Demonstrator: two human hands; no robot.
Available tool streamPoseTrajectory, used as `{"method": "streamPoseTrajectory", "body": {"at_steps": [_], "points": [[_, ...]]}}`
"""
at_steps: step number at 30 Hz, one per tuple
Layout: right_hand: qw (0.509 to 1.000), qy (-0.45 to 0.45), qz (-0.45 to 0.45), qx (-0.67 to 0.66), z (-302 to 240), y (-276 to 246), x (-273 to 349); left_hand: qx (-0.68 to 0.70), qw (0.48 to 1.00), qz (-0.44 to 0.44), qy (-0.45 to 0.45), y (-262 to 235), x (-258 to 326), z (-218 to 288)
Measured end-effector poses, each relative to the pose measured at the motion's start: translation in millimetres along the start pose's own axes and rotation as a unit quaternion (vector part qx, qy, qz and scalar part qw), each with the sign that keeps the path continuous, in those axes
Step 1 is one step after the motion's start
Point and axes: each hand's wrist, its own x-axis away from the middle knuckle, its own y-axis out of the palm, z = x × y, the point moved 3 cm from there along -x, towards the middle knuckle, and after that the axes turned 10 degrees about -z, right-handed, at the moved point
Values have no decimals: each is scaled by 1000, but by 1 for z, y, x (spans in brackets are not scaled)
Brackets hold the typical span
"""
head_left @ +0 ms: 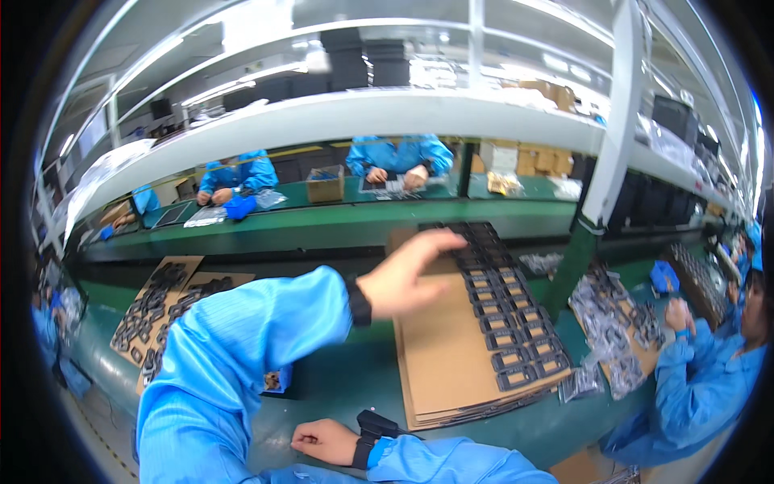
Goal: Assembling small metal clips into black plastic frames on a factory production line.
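Observation:
My left hand (407,274) reaches out over a stack of brown cardboard sheets (443,355), fingers spread and slightly blurred, holding nothing. Its fingertips are near the far end of two rows of small black rectangular frames (516,323) laid along the top sheet's right side. My right hand (322,441) rests on the green table (347,379) close to me, fingers curled into a loose fist with nothing visible in it. A black strap sits on each wrist, and both arms wear blue sleeves.
Two more cardboard sheets with black parts (153,310) lie at the left. Clear bags of black parts (609,327) lie at the right beside a co-worker in blue (701,379). Across a green belt (339,222), several people in blue work below a white shelf.

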Motion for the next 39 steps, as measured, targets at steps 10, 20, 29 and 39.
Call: {"method": "streamPoseTrajectory", "body": {"at_steps": [10, 20, 29, 39], "points": [[950, -37, 198, 239, -70, 23, 37, 198, 940, -171, 219, -47, 163, 257], [926, -27, 61, 372, -43, 32, 25, 136, 967, -189, 99, -63, 248, 330], [946, 208, 7, 248, -105, 82, 107, 191, 920, -253, 230, -71, 293, 350], [448, 226, 622, 601, -206, -21, 395, 246, 956, -160, 9, 1, 381, 202]]}}
